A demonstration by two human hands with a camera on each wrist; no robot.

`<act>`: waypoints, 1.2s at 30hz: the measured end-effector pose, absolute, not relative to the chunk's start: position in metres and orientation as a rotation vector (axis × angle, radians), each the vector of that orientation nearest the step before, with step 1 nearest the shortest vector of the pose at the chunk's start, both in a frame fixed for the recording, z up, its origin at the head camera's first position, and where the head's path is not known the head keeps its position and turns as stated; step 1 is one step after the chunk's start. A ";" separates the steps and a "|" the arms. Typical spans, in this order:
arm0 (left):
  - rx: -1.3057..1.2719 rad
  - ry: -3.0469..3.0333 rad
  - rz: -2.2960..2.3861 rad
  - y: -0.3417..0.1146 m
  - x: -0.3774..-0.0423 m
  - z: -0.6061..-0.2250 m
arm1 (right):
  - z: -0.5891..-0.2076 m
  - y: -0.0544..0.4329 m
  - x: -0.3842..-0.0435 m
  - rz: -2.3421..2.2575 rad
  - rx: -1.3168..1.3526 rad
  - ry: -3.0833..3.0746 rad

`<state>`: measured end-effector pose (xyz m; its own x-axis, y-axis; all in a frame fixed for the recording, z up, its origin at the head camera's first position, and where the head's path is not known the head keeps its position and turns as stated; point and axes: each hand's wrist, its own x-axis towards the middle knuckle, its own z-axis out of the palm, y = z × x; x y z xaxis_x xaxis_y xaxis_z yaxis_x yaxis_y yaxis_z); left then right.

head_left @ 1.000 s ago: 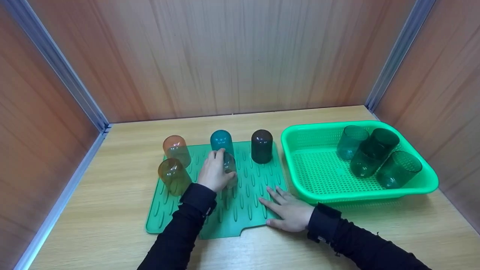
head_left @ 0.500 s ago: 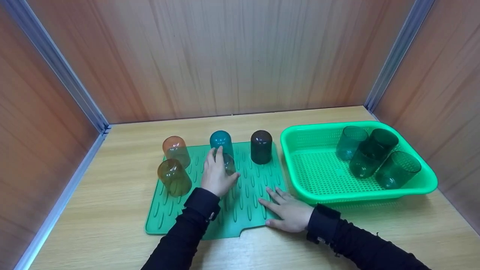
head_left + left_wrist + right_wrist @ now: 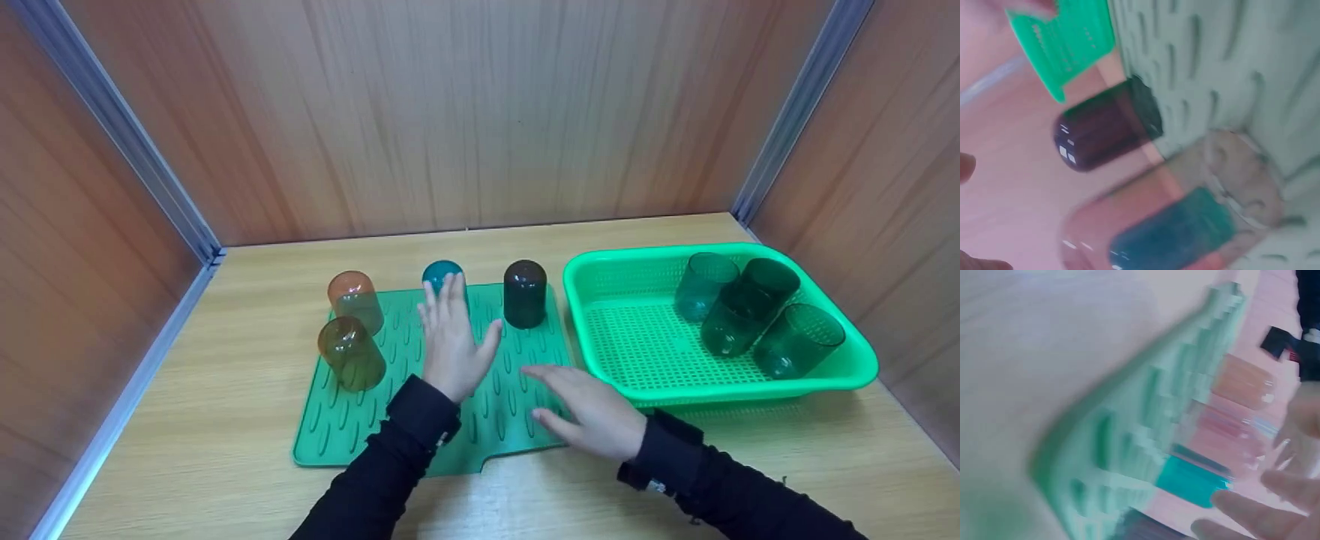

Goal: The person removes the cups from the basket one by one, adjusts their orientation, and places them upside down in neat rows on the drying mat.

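Over the ribbed green drying mat, my left hand is raised with fingers extended and thumb spread, holding nothing. In the head view it hides a clear tumbler, which stands upside down on the mat in the left wrist view. Just behind is a blue upturned tumbler, partly covered by the fingertips. A dark purple tumbler stands to the right; an orange one and an amber one stand at the left. Above the mat's right front corner, my right hand hovers, fingers extended.
A green plastic basket sits right of the mat. Several tinted tumblers lie tilted in its right half. Wood-grain panels enclose the table at the back and sides.
My left hand has let go of the clear tumbler, straightened its fingers and moved slightly right. My right hand has lifted off the mat and its fingers have drawn together.
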<state>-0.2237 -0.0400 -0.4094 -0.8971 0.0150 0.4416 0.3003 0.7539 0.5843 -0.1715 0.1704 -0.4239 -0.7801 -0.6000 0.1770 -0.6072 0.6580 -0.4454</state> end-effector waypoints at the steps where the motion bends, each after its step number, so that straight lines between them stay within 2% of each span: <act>1: -0.273 -2.523 -0.961 -0.036 -0.222 -0.408 | -0.419 0.171 -0.170 0.802 1.018 -2.789; 9: -0.435 -2.522 -1.407 0.001 -0.207 -0.411 | -0.386 0.185 -0.171 0.823 0.847 -2.495; 19: -0.479 -2.675 -1.841 0.064 -0.198 -0.439 | -0.358 0.226 -0.198 0.593 0.680 -2.560; 25: -0.355 -2.549 -2.151 0.088 -0.204 -0.442 | -0.348 0.261 -0.217 0.540 0.530 -2.613; 29: -0.237 -2.528 -2.238 0.094 -0.205 -0.444 | -0.342 0.285 -0.228 0.479 0.415 -2.675; 36: -0.187 -2.518 -2.267 0.096 -0.204 -0.446 | -0.338 0.332 -0.250 0.315 0.237 -2.888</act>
<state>-0.2044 0.0958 -0.4464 -0.9625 0.2467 -0.1126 -0.0861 0.1156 0.9896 -0.2504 0.3318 -0.3381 -0.9613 -0.1348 0.2401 -0.1833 0.9639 -0.1931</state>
